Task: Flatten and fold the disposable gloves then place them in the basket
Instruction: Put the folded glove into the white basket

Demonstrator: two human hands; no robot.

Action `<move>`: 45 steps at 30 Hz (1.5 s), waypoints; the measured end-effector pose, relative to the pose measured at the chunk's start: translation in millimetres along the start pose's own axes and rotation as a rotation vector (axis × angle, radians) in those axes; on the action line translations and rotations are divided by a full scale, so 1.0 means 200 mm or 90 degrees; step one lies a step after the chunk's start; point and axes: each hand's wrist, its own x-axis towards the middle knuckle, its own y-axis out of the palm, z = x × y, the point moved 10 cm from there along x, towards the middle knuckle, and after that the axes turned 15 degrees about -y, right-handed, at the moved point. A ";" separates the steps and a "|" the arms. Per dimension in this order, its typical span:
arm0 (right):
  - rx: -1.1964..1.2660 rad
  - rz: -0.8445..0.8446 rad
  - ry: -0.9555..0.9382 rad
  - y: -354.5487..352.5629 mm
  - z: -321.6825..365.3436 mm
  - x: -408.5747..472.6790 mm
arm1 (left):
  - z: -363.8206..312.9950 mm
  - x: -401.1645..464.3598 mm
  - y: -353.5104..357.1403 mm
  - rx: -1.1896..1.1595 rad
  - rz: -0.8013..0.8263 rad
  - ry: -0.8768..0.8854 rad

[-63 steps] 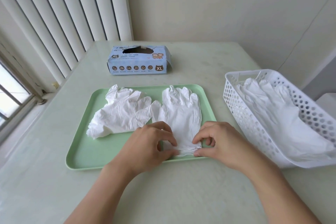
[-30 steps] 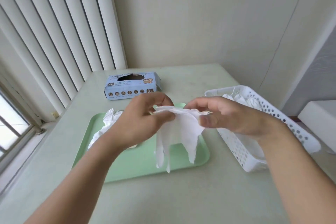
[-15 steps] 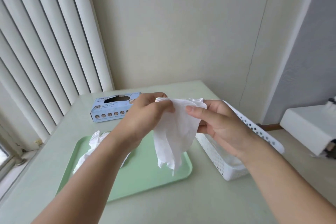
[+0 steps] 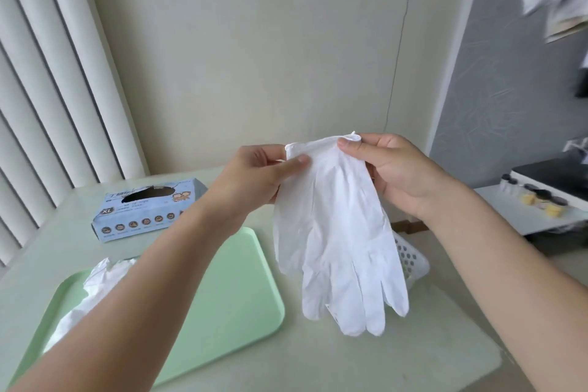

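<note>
- Head view, far left: a glove box [image 4: 149, 208] is seen at the back of the table [image 4: 413, 360], and a crumpled glove [image 4: 92, 289] is left lying on the green tray [image 4: 229, 289], partly hidden by the left forearm.
- The left hand [image 4: 257, 175] is raised above the table, and one cuff corner of the held glove [image 4: 337, 232] is pinched between its thumb and fingers.
- The held glove is hung between the two hands, clear of the table, with its cuff uppermost and its fingers pointed down; its long axis is thus roughly vertical.
- The right hand [image 4: 394, 169] is closed on the other cuff corner, so the cuff is stretched across at about equal height.
- The basket [image 4: 410, 259] is mostly hidden behind the hanging glove, low and to the right; only a piece of its perforated wall is shown.
- It is judged that the glove must be laid flat before folding, and that the right hand is the nearer one to the basket.
</note>
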 end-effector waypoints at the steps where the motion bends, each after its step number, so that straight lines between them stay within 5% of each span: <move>1: 0.002 0.001 0.020 -0.03 -0.04 0.04 | 0.01 0.07 0.02 0.007 -0.004 -0.004; 12: -0.072 0.024 -0.066 -0.24 0.03 0.60 | -0.28 0.58 -0.08 -0.035 -0.104 0.097; 21: -0.203 0.179 0.014 -0.37 -0.52 -0.07 | 0.40 0.33 0.30 0.281 0.009 0.172; 27: -0.315 0.254 -0.030 -0.37 -0.57 -0.30 | 0.56 0.14 0.52 0.494 0.042 0.246; 32: -0.372 0.290 -0.047 -0.36 -0.55 -0.36 | 0.54 0.07 0.57 0.595 0.016 0.239; 37: -0.510 0.525 0.110 -0.34 -0.54 -0.45 | 0.54 0.02 0.63 0.622 0.108 0.170; 41: -0.503 0.412 0.022 -0.24 -0.36 -0.23 | 0.43 0.12 0.52 0.561 0.022 0.111; 45: -0.711 0.638 0.093 -0.02 -0.66 -0.20 | 0.50 0.27 0.53 0.810 -0.040 -0.024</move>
